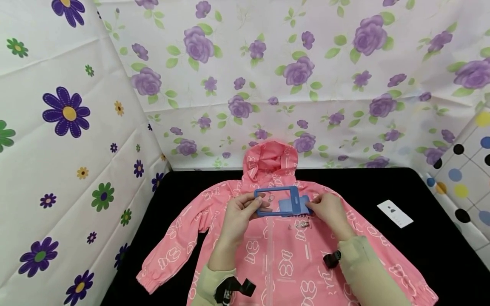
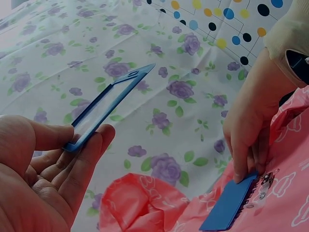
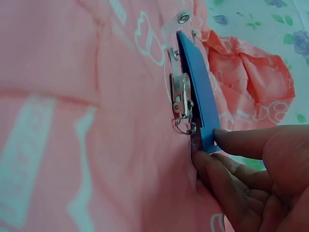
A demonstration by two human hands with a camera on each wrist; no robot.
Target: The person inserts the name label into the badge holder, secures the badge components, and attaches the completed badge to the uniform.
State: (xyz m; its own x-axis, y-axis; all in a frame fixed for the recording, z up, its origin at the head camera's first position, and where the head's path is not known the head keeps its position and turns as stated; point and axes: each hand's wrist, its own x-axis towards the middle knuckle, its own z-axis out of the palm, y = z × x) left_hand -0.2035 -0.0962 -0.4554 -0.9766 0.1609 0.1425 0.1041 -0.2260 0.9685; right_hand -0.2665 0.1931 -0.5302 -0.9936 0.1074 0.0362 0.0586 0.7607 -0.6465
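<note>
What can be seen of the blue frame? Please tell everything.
The blue frame is rectangular and looks plastic, with a seemingly clear window and a wider band at one end bearing small, unreadable marks. The left hand pinches the opposite end; nothing else appears to touch it. It is held tilted above the pink jacket, apart from the blue piece.

Gap btwn jkt (image 1: 245, 246) & wht card (image 1: 395, 213), frame (image 1: 295, 200) obstr. mid-jkt

A white card (image 1: 395, 213) with dark marks too small to read lies on the black tabletop (image 1: 367, 187), between a daisy-patterned sheet (image 1: 69, 161), a purple-rose cloth (image 1: 268, 89) and a dotted panel (image 1: 465, 178).
</note>
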